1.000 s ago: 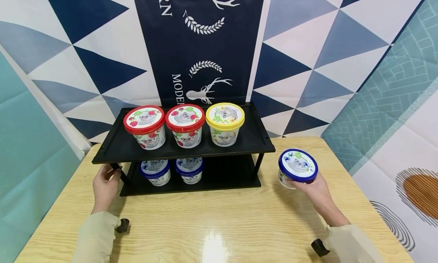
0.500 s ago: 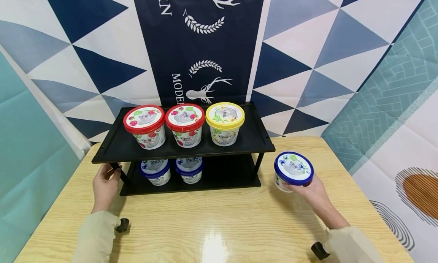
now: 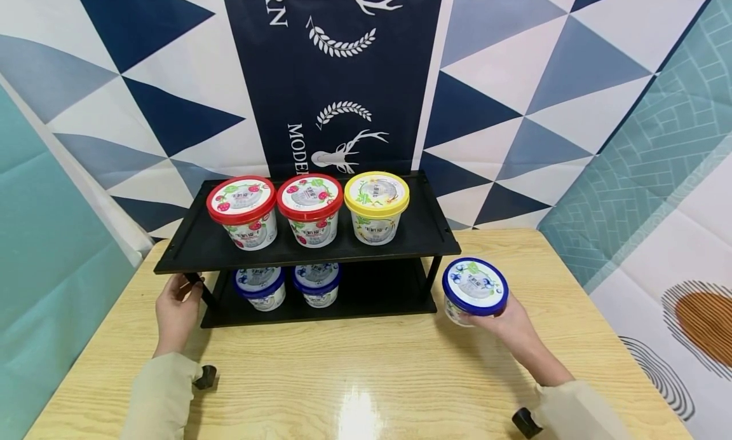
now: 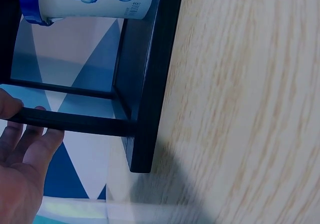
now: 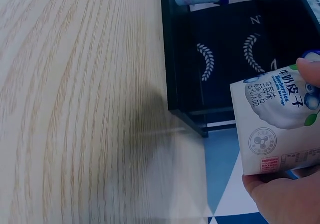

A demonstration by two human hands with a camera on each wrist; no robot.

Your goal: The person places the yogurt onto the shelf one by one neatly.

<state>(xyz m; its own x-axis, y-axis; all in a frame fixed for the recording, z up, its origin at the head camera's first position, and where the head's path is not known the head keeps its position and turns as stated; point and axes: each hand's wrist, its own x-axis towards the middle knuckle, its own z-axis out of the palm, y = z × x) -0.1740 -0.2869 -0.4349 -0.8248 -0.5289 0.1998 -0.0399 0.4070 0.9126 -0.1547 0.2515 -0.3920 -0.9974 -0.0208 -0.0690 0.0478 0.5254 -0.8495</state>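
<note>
My right hand (image 3: pixel 513 329) grips a blueberry milk-drink tub (image 3: pixel 475 286) with a blue lid, upright beside the right end of a black two-tier shelf (image 3: pixel 430 230). In the right wrist view, fingers and thumb lie round the printed white side of this tub (image 5: pixel 277 126). At the other end, my left hand (image 3: pixel 176 316) holds the shelf's front left post (image 4: pixel 75 122) between thumb and fingers. Two more blue-lidded tubs (image 3: pixel 269 298) (image 3: pixel 321 297) stand on the lower tier, left of its bare right part.
Two red-lidded tubs (image 3: pixel 251 234) (image 3: pixel 316 233) and a yellow-lidded tub (image 3: pixel 375 229) stand on the upper tier. The shelf sits at the back of a wooden table (image 3: pixel 320 376), against a patterned cloth backdrop (image 3: pixel 480 103).
My right hand has carried the blueberry tub left and slightly nearer me, toward the shelf's right end. The left hand and the shelf have stayed in place.
</note>
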